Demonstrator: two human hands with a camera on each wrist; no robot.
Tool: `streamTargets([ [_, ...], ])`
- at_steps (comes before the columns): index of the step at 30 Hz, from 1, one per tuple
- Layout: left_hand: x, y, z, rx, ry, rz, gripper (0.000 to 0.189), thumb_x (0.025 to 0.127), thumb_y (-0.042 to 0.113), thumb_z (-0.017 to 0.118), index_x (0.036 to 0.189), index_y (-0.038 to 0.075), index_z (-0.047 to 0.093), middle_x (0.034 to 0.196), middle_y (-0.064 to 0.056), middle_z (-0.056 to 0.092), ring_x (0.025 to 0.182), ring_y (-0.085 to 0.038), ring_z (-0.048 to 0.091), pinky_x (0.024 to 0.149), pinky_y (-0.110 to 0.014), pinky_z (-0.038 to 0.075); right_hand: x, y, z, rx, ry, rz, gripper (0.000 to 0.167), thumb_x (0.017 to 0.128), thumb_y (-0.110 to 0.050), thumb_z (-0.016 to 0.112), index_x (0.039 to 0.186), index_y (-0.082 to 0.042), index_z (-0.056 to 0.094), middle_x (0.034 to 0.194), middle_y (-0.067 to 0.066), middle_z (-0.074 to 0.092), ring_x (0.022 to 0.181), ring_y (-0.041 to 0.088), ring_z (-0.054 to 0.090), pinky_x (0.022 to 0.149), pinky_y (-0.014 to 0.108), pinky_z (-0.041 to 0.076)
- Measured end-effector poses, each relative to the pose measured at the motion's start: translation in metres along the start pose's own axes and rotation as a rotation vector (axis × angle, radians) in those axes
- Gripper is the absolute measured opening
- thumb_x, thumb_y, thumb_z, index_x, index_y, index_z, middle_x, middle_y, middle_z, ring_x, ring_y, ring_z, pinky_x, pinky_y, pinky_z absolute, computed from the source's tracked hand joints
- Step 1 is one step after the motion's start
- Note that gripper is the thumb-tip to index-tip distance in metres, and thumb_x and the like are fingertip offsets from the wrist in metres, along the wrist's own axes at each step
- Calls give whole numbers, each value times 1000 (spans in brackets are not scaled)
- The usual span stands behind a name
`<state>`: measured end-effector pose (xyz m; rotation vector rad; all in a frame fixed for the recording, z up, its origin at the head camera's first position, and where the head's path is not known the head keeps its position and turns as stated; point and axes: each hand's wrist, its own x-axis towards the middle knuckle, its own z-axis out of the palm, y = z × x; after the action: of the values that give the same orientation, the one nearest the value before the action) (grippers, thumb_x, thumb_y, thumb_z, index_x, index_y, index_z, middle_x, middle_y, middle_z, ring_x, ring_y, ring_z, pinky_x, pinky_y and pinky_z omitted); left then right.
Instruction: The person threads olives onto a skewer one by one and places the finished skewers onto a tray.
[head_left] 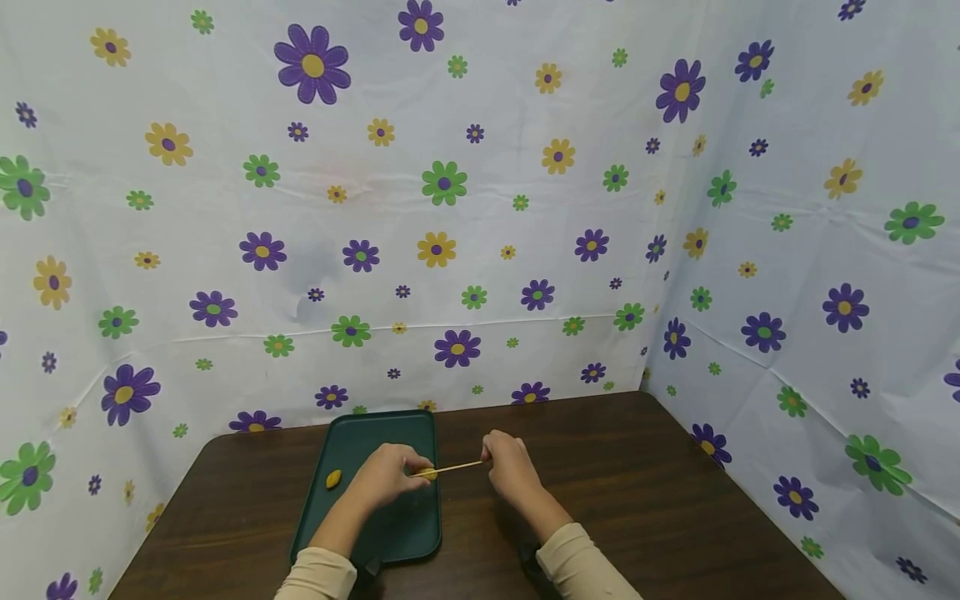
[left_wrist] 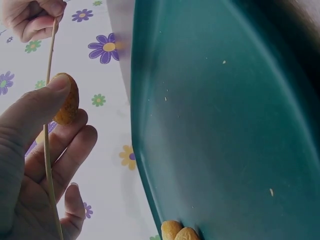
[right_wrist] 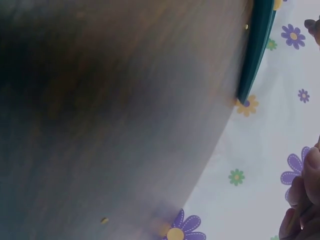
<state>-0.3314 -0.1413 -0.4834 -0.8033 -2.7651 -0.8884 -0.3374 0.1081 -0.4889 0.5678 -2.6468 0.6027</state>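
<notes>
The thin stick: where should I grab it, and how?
I'd pinch the thin stick on its bare stretch between the left hand and the right hand, probably from above. It's slim enough for just finger and thumb, and nothing covers that part, while the yellow piece crowds it at the left hand.

Left fingers pinching, right fingers curled

One stick, one green tray, one table and at least three yellow pieces show.
</notes>
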Motion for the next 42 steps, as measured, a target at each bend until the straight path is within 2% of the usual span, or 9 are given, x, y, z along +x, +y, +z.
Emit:
streamTargets([
  [8, 0, 2, 0, 1, 5, 8, 12, 85, 17, 83, 96, 15, 81, 85, 12, 69, 75, -5, 58, 69, -27, 53, -1, -1, 0, -16, 27, -17, 44, 66, 24, 69, 69, -15, 49, 76, -1, 52, 68, 11, 41, 76, 37, 38],
  [15, 0, 2, 1, 30, 5, 20, 11, 85, 18, 83, 96, 16, 81, 85, 11, 69, 75, -4, 59, 69, -27, 54, -1, 0, 1, -33, 29, -25, 43, 67, 22, 72, 69, -15, 51, 74, -5, 48, 69, 10, 41, 73, 34, 36],
  [23, 1, 4, 1, 15, 0, -1, 11, 85, 18, 83, 96, 17, 81, 86, 11, 69, 74, -4, 58, 68, -27, 53, 0, 0, 2, -31, 25, -21, 43, 67, 22, 73, 69, -15, 50, 74, -5, 47, 69, 11, 41, 72, 32, 35],
  [32, 1, 6, 0, 33, -2, 16, 10, 86, 16, 82, 96, 15, 81, 87, 9, 70, 74, -4, 59, 68, -27, 54, -1, -3, 2, -13, 24, -18, 33, 66, 23, 70, 72, -7, 59, 73, -6, 45, 68, 11, 41, 71, 31, 33],
  [37, 2, 5, 0, 29, 3, 30, 10, 86, 15, 82, 95, 14, 81, 86, 9, 70, 73, -4, 57, 67, -26, 53, -1, -5, 1, -22, 24, -27, 39, 65, 22, 71, 69, -13, 54, 73, -7, 44, 67, 10, 41, 70, 30, 33],
  [42, 1, 5, -1, 29, 6, 33, 11, 85, 15, 83, 95, 13, 81, 85, 9, 70, 73, -4, 56, 66, -26, 52, 0, -7, 0, -36, 28, -43, 36, 66, 21, 72, 70, -11, 57, 73, -8, 45, 67, 9, 41, 70, 29, 35],
])
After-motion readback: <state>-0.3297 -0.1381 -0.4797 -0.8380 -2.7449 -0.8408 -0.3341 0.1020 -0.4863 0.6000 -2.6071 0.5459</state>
